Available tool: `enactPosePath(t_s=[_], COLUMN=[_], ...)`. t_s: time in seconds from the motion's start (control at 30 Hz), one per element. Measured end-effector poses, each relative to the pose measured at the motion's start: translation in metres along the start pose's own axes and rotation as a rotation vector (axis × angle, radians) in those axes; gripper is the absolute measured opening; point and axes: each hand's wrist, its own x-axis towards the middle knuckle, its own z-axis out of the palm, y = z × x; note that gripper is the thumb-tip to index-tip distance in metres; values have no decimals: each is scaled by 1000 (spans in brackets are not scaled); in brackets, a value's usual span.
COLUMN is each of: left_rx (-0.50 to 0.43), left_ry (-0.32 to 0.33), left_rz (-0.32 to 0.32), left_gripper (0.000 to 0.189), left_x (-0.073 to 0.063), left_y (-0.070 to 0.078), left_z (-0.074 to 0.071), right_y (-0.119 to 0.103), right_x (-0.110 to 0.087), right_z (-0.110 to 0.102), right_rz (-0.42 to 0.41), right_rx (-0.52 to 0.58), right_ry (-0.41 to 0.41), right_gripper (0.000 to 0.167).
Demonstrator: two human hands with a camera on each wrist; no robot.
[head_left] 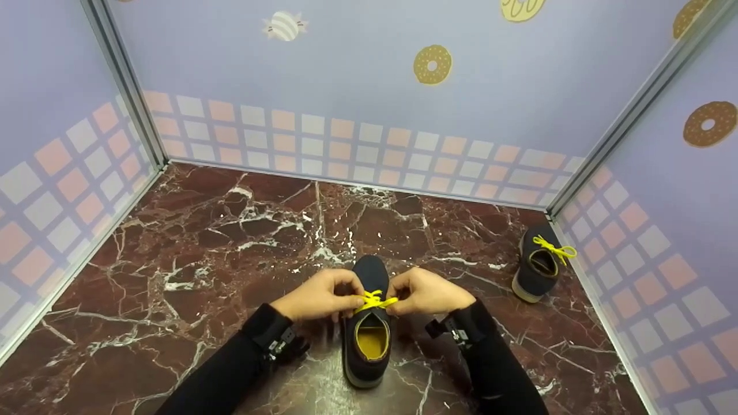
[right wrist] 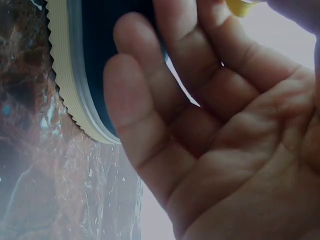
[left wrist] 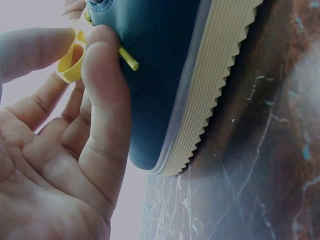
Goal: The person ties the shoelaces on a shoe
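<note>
A dark navy shoe [head_left: 369, 363] with a yellow lining stands on the marbled surface, its toe pointing away from me. Yellow shoelaces [head_left: 373, 301] cross over its tongue. From the left side, my left hand [head_left: 317, 295] pinches a loop of lace between thumb and finger; the left wrist view shows the yellow loop [left wrist: 71, 70] and a lace tip [left wrist: 129, 59] against the shoe's side. On the other side my right hand [head_left: 429, 293] pinches another part of the lace. In the right wrist view only a bit of yellow lace [right wrist: 240, 7] shows beside the fingers.
A second navy shoe [head_left: 536, 271], its yellow lace tied in a bow, stands at the right near the wall. Pale purple panels [head_left: 357, 75] with checkered lower bands enclose the dark red marbled surface [head_left: 230, 230] at the back and both sides.
</note>
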Motion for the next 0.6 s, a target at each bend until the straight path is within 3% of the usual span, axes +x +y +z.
enactPosePath(t_s=[0.6], left_rx=[-6], left_ry=[20], left_rz=[-3], left_gripper=[13], left_x=[0], left_y=[0], left_z=[2], right_y=[1], right_x=[-1], right_z=[-1], right_rz=[39], right_rx=[12], right_ry=[-20], right_gripper=[15])
